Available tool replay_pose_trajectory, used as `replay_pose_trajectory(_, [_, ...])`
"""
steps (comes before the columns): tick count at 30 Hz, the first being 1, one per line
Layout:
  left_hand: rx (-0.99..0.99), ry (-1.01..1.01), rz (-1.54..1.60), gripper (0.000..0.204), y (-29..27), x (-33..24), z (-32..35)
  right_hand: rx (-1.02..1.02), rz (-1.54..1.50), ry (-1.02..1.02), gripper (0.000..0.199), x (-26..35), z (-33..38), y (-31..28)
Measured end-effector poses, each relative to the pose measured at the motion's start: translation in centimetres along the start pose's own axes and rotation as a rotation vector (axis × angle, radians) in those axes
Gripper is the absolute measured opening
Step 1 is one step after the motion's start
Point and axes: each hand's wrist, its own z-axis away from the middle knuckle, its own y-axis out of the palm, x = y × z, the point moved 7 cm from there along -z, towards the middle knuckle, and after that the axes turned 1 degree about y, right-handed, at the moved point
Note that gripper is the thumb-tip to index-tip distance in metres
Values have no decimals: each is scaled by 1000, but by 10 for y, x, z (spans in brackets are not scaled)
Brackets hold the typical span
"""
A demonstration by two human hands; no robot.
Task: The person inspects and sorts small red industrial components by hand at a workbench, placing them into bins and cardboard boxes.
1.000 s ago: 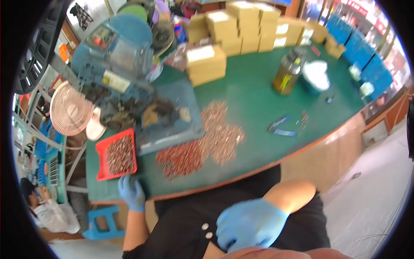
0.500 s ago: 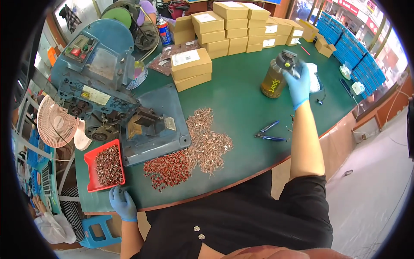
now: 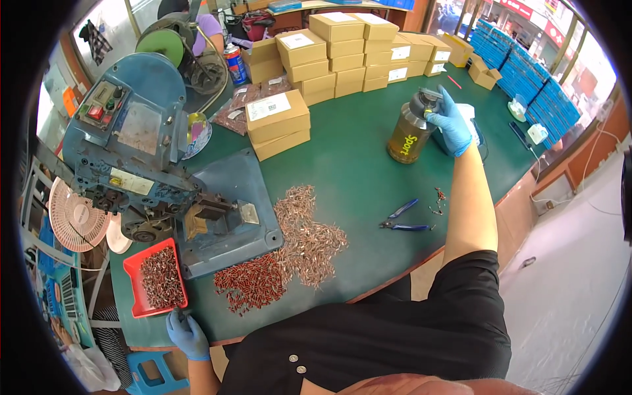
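Note:
My right hand (image 3: 453,125), in a blue glove, is closed round the dark lid at the top of a large drink bottle (image 3: 406,135). The bottle is see-through brown with yellow lettering, nearly upright over the table's far right part. My left hand (image 3: 189,337), also gloved in blue, rests at the table's front edge beside a red tray (image 3: 136,289) of small brown-and-metal parts. Its fingers are bent and somewhat apart; a dark patch between them is unclear. Right of the tray lie a heap of red-brown pieces (image 3: 250,283) and a heap of pale metal-leaded pieces (image 3: 309,240).
A blue bench machine (image 3: 131,138) with a flat base (image 3: 224,247) fills the left. Blue-handled pliers (image 3: 403,216) lie near loose parts (image 3: 438,199). Cardboard boxes (image 3: 342,56) line the back; blue stacked trays (image 3: 526,72) stand far right. A pink fan (image 3: 79,214) is at left.
The view has shifted slightly. My right hand has moved from the bottle's side to a firm hold at its lid. My left hand stays by the red tray.

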Motion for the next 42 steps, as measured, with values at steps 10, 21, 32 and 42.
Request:
replay_pose_trajectory(10, [15,-30,41,36,4,4,0,-513,-118,161,23,30,-42,-48])
replay_pose_trajectory(21, [11,-40,48,39,6,15,3,-192,199,-143,52,73,-21,-15])
replay_pose_trajectory(32, [15,-52,105,39,8,18,4,-8,166,16,75,17,-29,4])
replay_pose_trajectory(42, [-3,-70,76,39,9,25,7,127,112,32,87,-15,-19,-6])
